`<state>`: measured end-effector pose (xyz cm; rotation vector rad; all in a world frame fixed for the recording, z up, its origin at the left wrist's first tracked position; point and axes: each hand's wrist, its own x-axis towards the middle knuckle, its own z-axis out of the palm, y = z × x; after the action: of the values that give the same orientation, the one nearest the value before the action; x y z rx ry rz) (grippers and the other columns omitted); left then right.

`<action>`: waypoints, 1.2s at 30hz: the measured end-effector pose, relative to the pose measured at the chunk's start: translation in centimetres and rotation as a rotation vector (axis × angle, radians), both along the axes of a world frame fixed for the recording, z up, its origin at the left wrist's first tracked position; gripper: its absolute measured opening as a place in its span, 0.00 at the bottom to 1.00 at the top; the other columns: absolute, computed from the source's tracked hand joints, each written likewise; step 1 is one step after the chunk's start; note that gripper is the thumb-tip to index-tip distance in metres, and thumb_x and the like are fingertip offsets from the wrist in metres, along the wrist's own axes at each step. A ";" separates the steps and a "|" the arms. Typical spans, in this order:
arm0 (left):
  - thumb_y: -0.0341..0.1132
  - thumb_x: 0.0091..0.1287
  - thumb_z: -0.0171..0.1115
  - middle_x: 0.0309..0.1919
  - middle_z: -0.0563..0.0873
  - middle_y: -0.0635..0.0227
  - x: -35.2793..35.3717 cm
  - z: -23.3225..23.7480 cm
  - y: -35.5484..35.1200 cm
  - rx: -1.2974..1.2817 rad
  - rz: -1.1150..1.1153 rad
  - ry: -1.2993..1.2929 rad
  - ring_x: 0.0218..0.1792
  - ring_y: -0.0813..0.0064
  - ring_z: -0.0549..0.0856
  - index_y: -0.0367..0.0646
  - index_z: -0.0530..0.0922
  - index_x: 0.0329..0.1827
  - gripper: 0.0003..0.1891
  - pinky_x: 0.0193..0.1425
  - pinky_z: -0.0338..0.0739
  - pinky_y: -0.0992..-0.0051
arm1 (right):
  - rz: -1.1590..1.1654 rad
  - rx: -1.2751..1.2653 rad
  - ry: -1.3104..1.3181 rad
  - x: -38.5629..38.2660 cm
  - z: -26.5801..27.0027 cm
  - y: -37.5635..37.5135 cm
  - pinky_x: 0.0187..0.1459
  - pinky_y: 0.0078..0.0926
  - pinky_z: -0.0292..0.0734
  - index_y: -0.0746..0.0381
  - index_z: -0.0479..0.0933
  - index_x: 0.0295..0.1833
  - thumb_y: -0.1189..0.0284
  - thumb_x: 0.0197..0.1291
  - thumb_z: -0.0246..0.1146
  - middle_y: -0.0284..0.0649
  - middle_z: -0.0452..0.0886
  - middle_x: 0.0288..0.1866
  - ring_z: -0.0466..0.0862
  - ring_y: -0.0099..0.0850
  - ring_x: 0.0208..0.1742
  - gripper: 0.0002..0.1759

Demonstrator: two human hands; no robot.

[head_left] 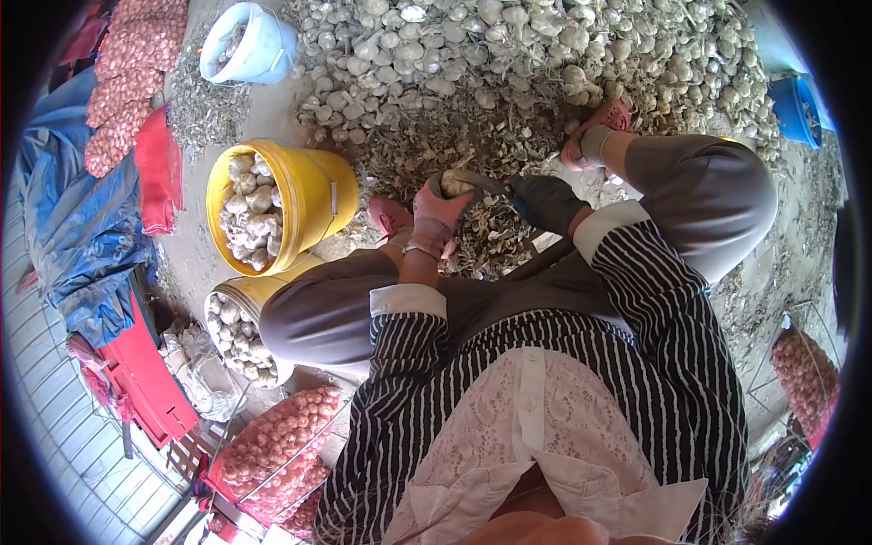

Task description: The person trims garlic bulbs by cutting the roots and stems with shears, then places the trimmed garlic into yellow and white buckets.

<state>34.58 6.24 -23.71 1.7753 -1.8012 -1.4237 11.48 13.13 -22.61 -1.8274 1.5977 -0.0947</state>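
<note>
My left hand [440, 211], in a pink and dark glove, is closed around a pale garlic bulb [457, 183]. My right hand [543, 202], in a dark glove, grips a tool [487, 183] whose grey end reaches the bulb; its handle is hidden in the fingers. Both hands are between my knees, above a layer of dry skins and stalks [495, 238]. To the left a yellow bucket [327, 195] lies tilted toward the view, with garlic bulbs [254, 211] inside.
Loose garlic [409, 54] is heaped beyond my feet. A second bucket [272, 286] of bulbs stands by my left knee. A white bucket [272, 50] is at upper left, a blue one [794, 111] at far right. Net sacks [277, 440] lie lower left.
</note>
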 end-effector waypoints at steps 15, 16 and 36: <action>0.19 0.61 0.64 0.62 0.77 0.61 0.8 1.0 0.2 0.199 0.107 0.914 0.60 0.68 0.80 0.39 0.61 0.73 0.36 0.63 0.77 0.68 | -0.159 -0.248 -0.089 0.1 3.2 0.1 0.49 0.45 0.75 0.65 0.67 0.65 0.60 0.57 0.63 0.53 0.81 0.43 0.82 0.49 0.44 0.33; 0.19 0.60 0.64 0.63 0.76 0.61 0.7 1.2 0.1 0.149 0.082 0.826 0.60 0.68 0.79 0.39 0.61 0.73 0.36 0.64 0.77 0.68 | -0.078 -0.330 0.051 -0.1 4.0 -0.1 0.49 0.45 0.74 0.66 0.66 0.66 0.60 0.56 0.63 0.52 0.81 0.44 0.82 0.48 0.45 0.35; 0.21 0.60 0.65 0.62 0.77 0.61 -2.1 3.8 3.0 0.334 0.054 0.945 0.60 0.68 0.79 0.38 0.63 0.72 0.35 0.66 0.74 0.68 | -0.390 0.296 -0.173 -0.9 -1.6 -0.7 0.51 0.44 0.77 0.64 0.81 0.41 0.59 0.57 0.59 0.54 0.84 0.42 0.84 0.51 0.47 0.18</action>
<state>32.47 9.26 -19.92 0.9210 -1.0420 -2.1186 10.58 12.44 -24.25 -1.2369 1.7212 -0.1774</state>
